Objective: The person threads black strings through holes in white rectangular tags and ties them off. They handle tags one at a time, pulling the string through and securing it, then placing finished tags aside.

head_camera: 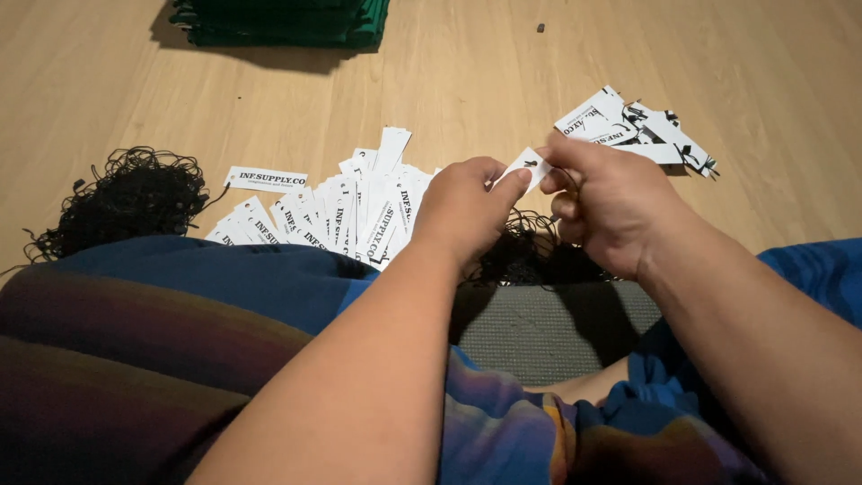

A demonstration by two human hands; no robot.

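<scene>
White card, small and rectangular: one paper tag (528, 165), matte, with a dark mark near its end, pinched between my left hand (467, 211) and my right hand (611, 211), both closed on it, above a tangle of thin black strings (525, 256). Left, a fanned pile of printed tags (346, 211) on pale wood floor (467, 81).

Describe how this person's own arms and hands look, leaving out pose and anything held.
Both forearms are bare, with no sleeves in view. The left hand and right hand wear no gloves; no rings, watch or bracelets show. Fingernails are short and unpainted. No markings are visible on either arm.
</scene>
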